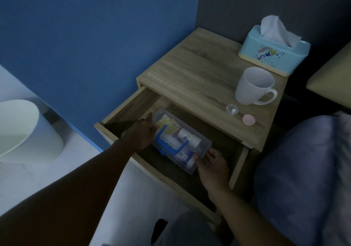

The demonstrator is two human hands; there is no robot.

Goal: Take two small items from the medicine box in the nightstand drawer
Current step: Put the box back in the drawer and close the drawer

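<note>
A clear plastic medicine box [206, 142] with a blue handle [169, 145] lies in the open nightstand drawer [131, 103]. Small bottles and packets show through its lid. My left hand [141, 133] rests against the box's left side, fingers on its edge. My right hand [212, 167] grips the box's near right corner. On the nightstand top [199, 71] lie two small items: a clear round cap holding a white pill [232, 109] and a pink disc [248, 119].
A white mug [253, 85] and a light blue tissue box [273, 52] stand on the right of the nightstand top. A white bin [24, 131] stands on the floor at the left by the blue wall. Bedding [307, 169] lies at the right.
</note>
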